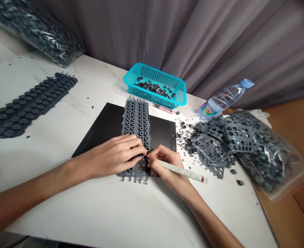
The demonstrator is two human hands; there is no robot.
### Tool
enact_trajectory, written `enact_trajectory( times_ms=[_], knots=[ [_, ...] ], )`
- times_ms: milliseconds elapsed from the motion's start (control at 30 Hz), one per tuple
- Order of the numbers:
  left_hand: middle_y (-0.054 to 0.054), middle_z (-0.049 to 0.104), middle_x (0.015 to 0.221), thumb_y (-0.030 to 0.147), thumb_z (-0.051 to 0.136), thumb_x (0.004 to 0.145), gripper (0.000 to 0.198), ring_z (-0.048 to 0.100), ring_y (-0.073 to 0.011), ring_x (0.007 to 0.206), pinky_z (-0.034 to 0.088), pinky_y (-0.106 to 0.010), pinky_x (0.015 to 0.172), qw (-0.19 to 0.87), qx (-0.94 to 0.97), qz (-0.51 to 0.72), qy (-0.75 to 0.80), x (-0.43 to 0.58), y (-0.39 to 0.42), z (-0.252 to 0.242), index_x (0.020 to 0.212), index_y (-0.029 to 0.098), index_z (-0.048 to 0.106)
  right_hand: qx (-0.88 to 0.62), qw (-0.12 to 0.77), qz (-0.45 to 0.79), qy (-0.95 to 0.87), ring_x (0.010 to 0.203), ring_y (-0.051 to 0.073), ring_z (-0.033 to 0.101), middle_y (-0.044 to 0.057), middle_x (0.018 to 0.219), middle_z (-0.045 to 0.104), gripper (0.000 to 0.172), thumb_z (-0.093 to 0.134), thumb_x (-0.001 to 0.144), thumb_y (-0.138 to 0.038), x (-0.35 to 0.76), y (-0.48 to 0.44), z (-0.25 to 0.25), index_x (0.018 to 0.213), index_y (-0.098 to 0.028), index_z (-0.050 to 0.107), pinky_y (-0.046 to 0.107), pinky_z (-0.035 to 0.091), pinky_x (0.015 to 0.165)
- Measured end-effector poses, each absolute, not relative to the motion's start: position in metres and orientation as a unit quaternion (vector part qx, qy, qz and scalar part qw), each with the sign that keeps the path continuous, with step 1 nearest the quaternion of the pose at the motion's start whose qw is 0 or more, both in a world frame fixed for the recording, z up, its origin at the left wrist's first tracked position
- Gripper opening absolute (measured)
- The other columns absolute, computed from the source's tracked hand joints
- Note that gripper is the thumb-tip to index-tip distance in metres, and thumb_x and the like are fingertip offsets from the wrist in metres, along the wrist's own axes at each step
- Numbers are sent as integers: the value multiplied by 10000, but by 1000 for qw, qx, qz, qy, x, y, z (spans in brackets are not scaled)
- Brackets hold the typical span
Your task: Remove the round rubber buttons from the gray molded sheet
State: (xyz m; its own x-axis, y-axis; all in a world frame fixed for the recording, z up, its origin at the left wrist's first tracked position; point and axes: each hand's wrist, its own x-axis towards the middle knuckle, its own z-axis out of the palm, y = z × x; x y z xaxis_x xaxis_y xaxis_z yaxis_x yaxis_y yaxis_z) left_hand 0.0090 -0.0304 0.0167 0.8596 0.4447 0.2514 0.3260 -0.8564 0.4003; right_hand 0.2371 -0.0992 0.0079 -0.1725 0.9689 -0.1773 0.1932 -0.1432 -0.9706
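A grey moulded rubber sheet (pixel 136 119) with rows of raised rings lies lengthwise across a black mat (pixel 105 122). My left hand (pixel 118 153) rests over its near half. The thumb and fingertips come together on a ring at the sheet's right side, closed on the rubber. In my right hand (pixel 167 162) is a slim white pen-like tool (pixel 184 171) with a red mark near its back end, held like a pen. Its working tip meets the sheet right beside my left fingertips, too small and covered to make out.
A turquoise basket (pixel 154 98) holds small dark pieces; a pink-handled cutter (pixel 164 109) lies before it. Another ringed sheet (pixel 30 105) is at left. On the right are punched-out sheet scraps (pixel 211 148), a filled plastic bag (pixel 268 162) and a water bottle (pixel 221 100). Another bag (pixel 38 31) stands back left.
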Motion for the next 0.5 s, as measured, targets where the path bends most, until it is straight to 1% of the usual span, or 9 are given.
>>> enact_trajectory(
  times_ms=[367, 500],
  knots=[
    [-57, 682, 1118, 254, 501, 1072, 174, 600, -220, 1024, 437, -383, 987, 173, 945, 171, 220, 10, -29, 14, 1155, 185, 638, -531, 356, 536, -551, 582, 115, 563, -29, 670, 617, 72, 638, 924, -215, 238, -100, 9, 859, -191, 619, 215, 411, 550],
    [-62, 687, 1118, 278, 461, 1098, 216, 598, -231, 1033, 431, -390, 975, 151, 953, 159, 207, 10, -30, 14, 1141, 179, 648, -543, 345, 526, -556, 585, 115, 546, -35, 669, 599, 45, 624, 921, -211, 236, -101, 10, 879, -194, 627, 218, 395, 553]
  ],
)
